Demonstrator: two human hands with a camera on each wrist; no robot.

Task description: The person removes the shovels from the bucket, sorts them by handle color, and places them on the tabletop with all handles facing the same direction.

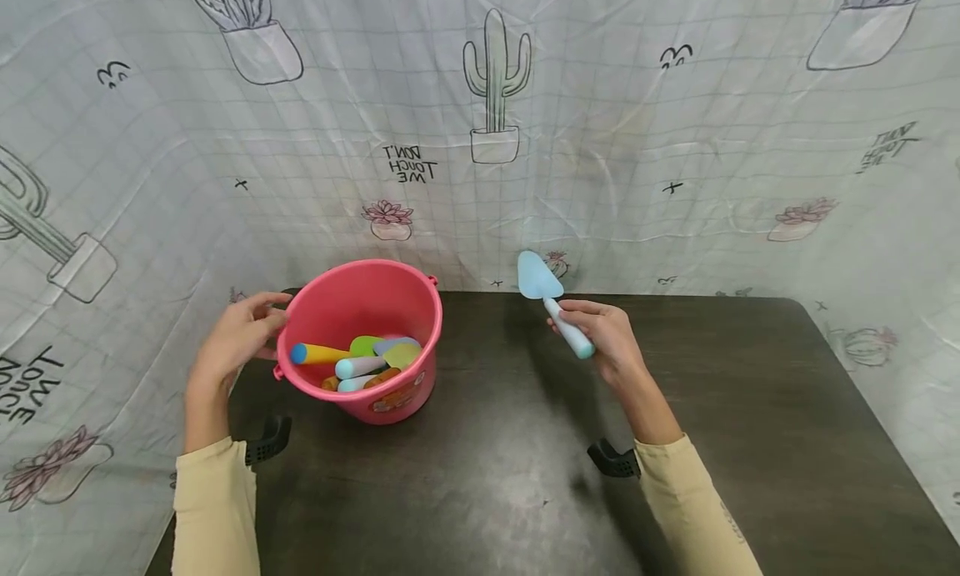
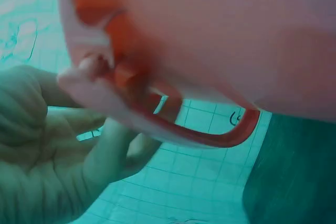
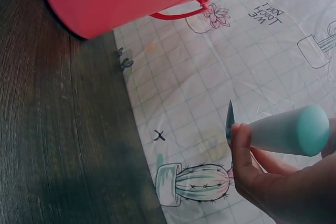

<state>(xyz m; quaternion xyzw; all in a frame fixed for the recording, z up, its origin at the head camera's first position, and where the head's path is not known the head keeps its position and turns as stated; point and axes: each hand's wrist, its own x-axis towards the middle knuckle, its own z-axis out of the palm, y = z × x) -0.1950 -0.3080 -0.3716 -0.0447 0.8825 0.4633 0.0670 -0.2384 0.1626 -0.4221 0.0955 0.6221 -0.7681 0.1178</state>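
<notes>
A pink bucket [image 1: 397, 393] stands at the left of the table, its mouth leaning toward me. My left hand [image 1: 238, 334] grips its left rim; in the left wrist view the fingers [image 2: 118, 142] reach behind the hanging handle [image 2: 210, 139]. Inside the bucket lie several toy garden tools, among them one with a yellow handle [image 1: 324, 354] and blue end, plus green and grey-blue blades. Right of the bucket, my right hand [image 1: 606, 340] pinches the pale handle of a light blue toy trowel [image 1: 538, 276] in the air, blade pointing up and away.
A dark wooden table [image 1: 495, 476] lies under both hands. Behind it and along its sides hangs a white cloth [image 1: 600, 142] printed with cacti and a grid. Black wrist mounts [image 1: 613, 459] jut from both sleeves.
</notes>
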